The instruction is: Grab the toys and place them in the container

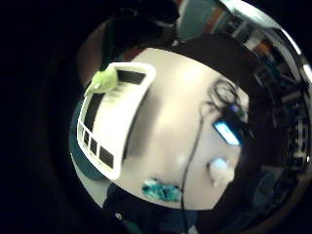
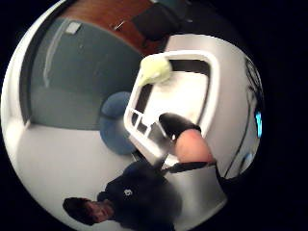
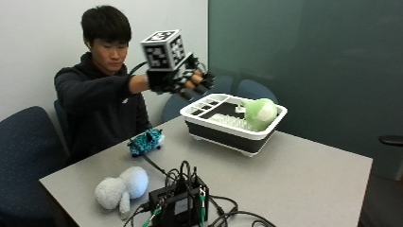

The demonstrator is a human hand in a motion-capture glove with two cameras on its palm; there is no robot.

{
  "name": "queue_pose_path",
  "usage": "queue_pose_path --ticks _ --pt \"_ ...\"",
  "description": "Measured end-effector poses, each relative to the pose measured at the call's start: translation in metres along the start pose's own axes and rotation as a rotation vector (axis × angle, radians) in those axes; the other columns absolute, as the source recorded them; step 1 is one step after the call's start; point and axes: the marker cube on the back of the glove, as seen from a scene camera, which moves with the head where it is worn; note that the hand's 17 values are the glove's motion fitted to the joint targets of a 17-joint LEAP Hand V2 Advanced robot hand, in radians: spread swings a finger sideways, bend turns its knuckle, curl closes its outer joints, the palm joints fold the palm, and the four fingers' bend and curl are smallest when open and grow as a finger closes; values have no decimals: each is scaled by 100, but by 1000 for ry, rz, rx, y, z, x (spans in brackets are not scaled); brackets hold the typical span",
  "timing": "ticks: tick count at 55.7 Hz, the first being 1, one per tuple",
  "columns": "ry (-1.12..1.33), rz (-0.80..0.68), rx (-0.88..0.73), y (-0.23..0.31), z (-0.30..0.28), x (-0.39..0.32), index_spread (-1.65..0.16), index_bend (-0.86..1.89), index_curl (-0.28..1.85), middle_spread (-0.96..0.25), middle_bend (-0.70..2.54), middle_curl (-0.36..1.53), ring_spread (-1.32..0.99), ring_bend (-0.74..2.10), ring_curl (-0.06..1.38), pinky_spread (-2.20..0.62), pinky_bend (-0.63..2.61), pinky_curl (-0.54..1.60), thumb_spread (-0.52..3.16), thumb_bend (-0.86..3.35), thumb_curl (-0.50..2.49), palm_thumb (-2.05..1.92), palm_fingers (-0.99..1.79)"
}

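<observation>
Nearest the camera, a black box (image 3: 179, 204) with a tangle of cables sits at the near edge of the table (image 3: 302, 175). Just left of it lies a white plush toy (image 3: 121, 187), and farther back, near the person's side, a teal patterned toy (image 3: 145, 141); both rest on the table, outside the container. The container (image 3: 232, 121) is a white dish rack with a dark base, standing toward the far side of the table. A green plush toy (image 3: 260, 113) already sits inside it, leaning at its right end. The gloved right hand (image 3: 182, 80) is raised in the air above and left of the container, fingers loosely extended and holding nothing.
</observation>
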Motion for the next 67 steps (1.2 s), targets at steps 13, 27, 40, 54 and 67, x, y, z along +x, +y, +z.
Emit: queue_pose_path --ticks 13,27,40,54,67 --pt "199 497 -118 128 22 192 -28 15 31 -1 16 38 -1 22 32 4 73 35 128 -3 40 14 -10" --pt "270 627 -7 175 118 261 -29 10 28 -5 23 37 2 21 32 7 75 35 123 -2 36 6 -4" --pt "201 366 140 152 130 261 -22 13 23 -11 79 59 -23 101 53 -21 80 37 132 8 40 27 99" --pt "-43 230 80 96 59 177 -23 55 41 -16 114 79 -34 132 73 -43 105 56 107 12 58 50 119" --pt "-177 -35 325 17 -9 13 -23 84 60 -16 131 87 -37 143 78 -53 115 71 89 7 70 53 107"
